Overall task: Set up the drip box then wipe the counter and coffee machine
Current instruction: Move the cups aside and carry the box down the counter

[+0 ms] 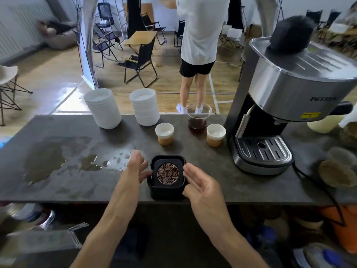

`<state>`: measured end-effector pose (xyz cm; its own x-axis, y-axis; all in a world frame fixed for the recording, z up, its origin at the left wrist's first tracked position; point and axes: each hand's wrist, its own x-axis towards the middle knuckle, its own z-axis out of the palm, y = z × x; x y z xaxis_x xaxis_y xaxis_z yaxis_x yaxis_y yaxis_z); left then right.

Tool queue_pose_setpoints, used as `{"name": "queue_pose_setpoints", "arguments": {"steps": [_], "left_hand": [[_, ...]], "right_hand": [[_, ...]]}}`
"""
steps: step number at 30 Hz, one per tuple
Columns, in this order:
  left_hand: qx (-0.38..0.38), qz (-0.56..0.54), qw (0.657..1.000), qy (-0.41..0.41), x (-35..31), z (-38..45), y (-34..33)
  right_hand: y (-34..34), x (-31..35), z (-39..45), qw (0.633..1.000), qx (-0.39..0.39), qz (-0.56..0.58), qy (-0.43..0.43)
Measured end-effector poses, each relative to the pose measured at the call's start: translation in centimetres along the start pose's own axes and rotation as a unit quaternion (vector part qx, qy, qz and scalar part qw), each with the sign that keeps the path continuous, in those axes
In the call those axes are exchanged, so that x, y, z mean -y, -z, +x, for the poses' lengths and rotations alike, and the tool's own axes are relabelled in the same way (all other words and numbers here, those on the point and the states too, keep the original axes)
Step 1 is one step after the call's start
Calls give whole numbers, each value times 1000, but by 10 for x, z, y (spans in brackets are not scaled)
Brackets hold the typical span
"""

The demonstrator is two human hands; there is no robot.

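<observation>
I see the drip box (167,177) standing near the front edge of the counter (212,175), with its round copper grille seated in the black top. My left hand (137,167) is at its left side and my right hand (201,182) at its right side; both are unclenched with fingers spread, just beside the walls, and I cannot tell if they touch. I judge the setting up is nearly finished (the box looks assembled). The wiping is not yet done: a wide wet spill (58,161) lies on the counter to the left, and the coffee machine (286,105) stands at the right, well apart. No cloth is in either hand.
</observation>
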<state>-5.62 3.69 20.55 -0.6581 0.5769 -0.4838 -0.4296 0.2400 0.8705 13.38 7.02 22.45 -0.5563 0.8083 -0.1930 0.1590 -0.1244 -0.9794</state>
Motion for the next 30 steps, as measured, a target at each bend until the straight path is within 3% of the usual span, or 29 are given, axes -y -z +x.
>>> {"name": "queue_pose_setpoints", "arguments": {"steps": [8,10,14,19,30], "left_hand": [[51,104,992,-45,8,-19,11],[51,93,994,-11,11,-14,18],[60,93,993,-34,21,-26,19],[147,112,980,-67,18,-50,26],[184,114,973,-83,14,-67,33]], "right_hand": [[-1,-9,5,999,-38,11,1],[0,-12,3,999,-43,14,1],[-6,-15,-4,999,-28,-14,10],[-12,-17,-1,999,-37,-8,15],[-16,-25,1,997,-70,-27,12]]}}
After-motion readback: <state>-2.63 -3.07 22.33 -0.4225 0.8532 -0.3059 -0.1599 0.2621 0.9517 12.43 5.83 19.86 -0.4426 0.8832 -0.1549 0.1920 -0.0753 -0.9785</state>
